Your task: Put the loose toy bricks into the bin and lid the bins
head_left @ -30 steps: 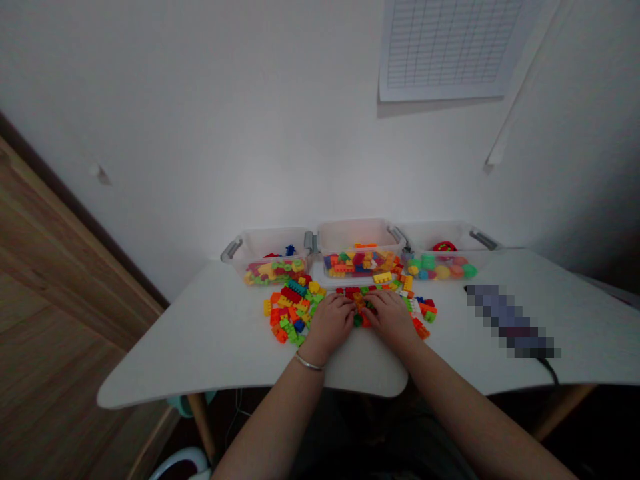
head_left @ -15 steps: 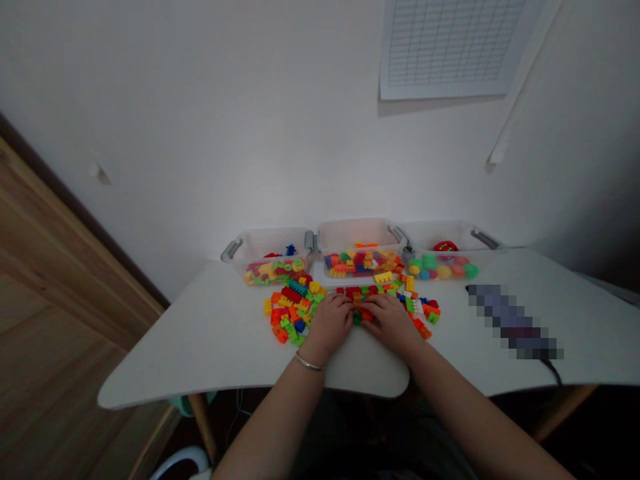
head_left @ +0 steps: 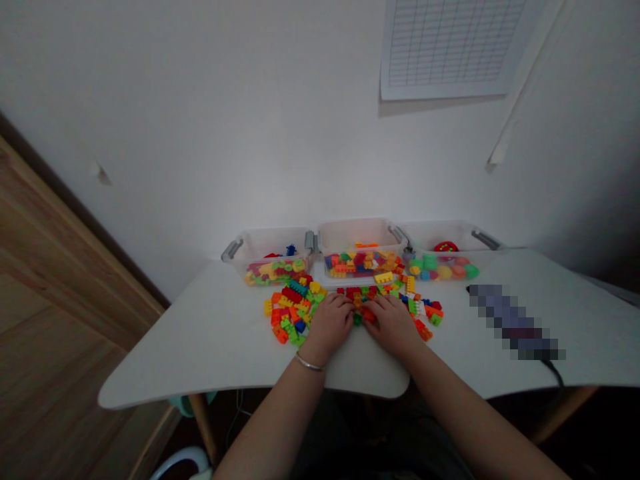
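A heap of coloured plastic building blocks (head_left: 293, 307) lies spread across the white table (head_left: 210, 347) in front of three clear bins. My left hand (head_left: 330, 321) and my right hand (head_left: 393, 320) rest side by side at the heap's near edge, fingers curled inward. Between the fingertips sits a small cluster of red, orange and green blocks (head_left: 364, 313), which both hands pinch. A thin bracelet circles my left wrist. Further blocks (head_left: 425, 313) lie to the right of my right hand.
Three clear bins stand against the wall: the left bin (head_left: 267, 257) and the middle bin (head_left: 357, 250) hold blocks, the right bin (head_left: 443, 257) holds round coloured pieces. A blurred dark object (head_left: 515, 320) with a cable lies at the right. A wooden panel stands left.
The hands have hardly moved; the fingers have shifted slightly around the small cluster of blocks. The camera view has drifted a little.
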`<state>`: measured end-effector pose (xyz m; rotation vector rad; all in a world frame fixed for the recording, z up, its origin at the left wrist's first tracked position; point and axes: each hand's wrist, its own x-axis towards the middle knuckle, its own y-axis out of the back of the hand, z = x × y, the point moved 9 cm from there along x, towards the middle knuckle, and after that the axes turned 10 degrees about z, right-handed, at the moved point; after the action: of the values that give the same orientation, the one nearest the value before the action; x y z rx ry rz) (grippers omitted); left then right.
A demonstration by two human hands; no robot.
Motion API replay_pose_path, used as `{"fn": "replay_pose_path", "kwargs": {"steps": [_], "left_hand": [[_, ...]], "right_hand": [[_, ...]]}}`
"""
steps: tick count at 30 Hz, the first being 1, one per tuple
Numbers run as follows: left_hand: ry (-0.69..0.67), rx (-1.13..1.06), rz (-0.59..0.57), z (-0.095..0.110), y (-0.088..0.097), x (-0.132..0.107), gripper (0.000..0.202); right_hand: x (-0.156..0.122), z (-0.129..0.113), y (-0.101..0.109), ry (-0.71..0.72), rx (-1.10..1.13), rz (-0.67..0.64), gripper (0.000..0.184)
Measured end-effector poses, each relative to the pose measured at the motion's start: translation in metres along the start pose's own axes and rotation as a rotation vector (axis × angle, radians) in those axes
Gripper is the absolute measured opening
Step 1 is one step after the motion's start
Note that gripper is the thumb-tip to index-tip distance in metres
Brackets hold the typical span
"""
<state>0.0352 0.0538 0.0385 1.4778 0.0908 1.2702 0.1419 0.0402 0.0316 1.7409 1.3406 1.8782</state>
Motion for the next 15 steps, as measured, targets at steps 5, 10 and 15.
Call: {"fn": "replay_pose_path", "kwargs": {"steps": [5, 10, 15], "left_hand": [[0.008, 0.007, 0.001, 0.000, 0.001, 0.000, 0.019], [0.001, 0.015, -0.011, 0.001, 0.000, 0.000, 0.018], [0.005, 0.003, -0.004, 0.001, 0.002, 0.000, 0.019]], "right_hand": [[-0.001, 0.011, 0.001, -0.069, 0.107, 0.046, 0.020], [0.002, 0.019, 0.006, -0.143, 0.329, 0.149, 0.025], [0.013, 0.029, 0.017, -0.177, 0.413, 0.276, 0.019]]}}
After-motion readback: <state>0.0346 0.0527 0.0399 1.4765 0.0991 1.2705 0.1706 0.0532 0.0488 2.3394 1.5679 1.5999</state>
